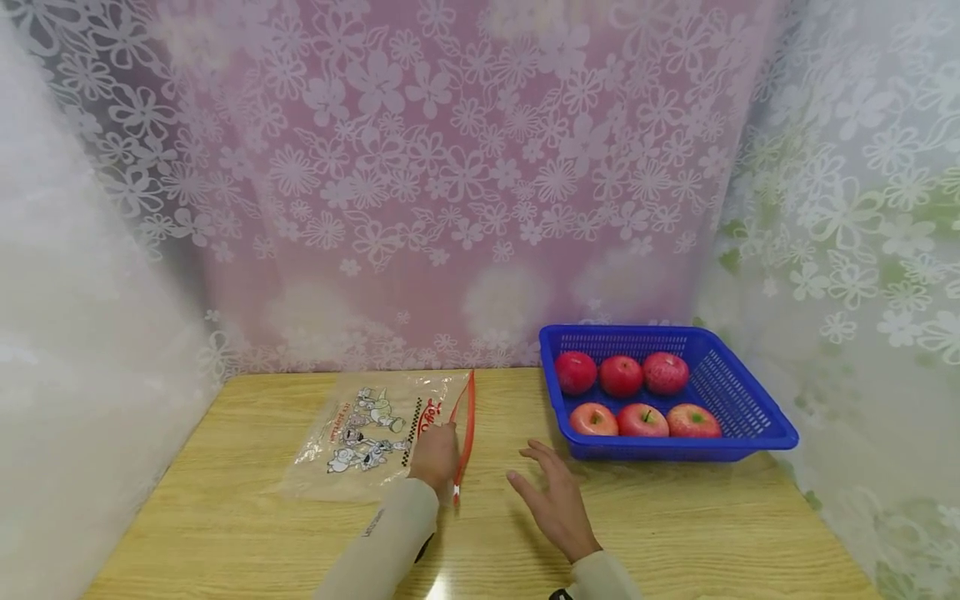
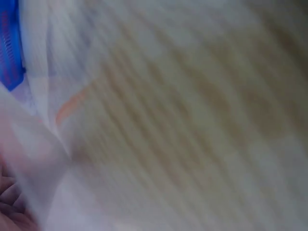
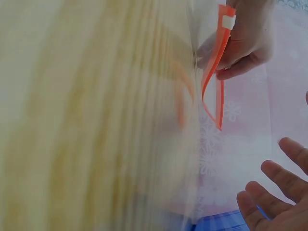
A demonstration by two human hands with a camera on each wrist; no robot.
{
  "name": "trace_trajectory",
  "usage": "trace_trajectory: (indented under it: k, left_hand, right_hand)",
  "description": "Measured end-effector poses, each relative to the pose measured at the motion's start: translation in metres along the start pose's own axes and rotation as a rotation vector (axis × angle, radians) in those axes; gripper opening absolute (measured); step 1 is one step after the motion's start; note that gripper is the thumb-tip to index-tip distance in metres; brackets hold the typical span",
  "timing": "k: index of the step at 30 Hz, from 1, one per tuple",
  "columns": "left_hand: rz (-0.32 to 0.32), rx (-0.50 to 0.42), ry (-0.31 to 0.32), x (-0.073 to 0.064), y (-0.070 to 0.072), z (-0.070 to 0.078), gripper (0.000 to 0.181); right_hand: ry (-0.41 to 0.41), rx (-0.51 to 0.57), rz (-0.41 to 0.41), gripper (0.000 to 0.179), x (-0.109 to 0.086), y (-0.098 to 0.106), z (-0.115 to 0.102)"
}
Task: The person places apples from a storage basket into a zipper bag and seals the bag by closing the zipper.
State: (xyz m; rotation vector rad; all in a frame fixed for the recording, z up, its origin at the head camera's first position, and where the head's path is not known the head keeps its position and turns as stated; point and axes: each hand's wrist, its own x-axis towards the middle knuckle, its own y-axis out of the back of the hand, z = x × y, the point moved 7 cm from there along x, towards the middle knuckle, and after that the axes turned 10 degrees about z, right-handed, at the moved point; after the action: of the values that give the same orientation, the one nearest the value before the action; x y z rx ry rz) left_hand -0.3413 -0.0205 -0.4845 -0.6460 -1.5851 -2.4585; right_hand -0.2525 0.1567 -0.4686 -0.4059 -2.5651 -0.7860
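A clear zip bag [image 1: 358, 433] with cartoon animals and red lettering lies flat on the left of the table, its orange zip edge facing right. My left hand [image 1: 436, 454] holds the bag's film near this edge; in the right wrist view the orange zip strip [image 3: 220, 53] bows open beside that hand, with a white slider at one end. The left wrist view is blurred, with film drawn up close to the hand. My right hand [image 1: 557, 502] hovers over the table between bag and basket, fingers spread, holding nothing.
A blue plastic basket [image 1: 678, 451] stands at the back right with several red apples [image 1: 642, 420] in two rows, toward its left side. Flower-patterned curtains [image 1: 450, 167] enclose the wooden table [image 1: 247, 533] at the back and both sides.
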Motion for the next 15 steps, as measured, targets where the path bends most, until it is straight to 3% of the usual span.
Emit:
trace_trajectory:
  k: [9,15]
  left_hand:
    - [0.118,-0.209,0.102,-0.001,0.010,-0.019,0.016]
    - [0.156,-0.317,0.179,-0.004,0.017,-0.026,0.017]
  right_hand:
    - [-0.087,0.097,-0.031,0.039,0.011,-0.017,0.006]
    - [-0.149,0.128,-0.065,0.042,0.018,-0.032,0.012]
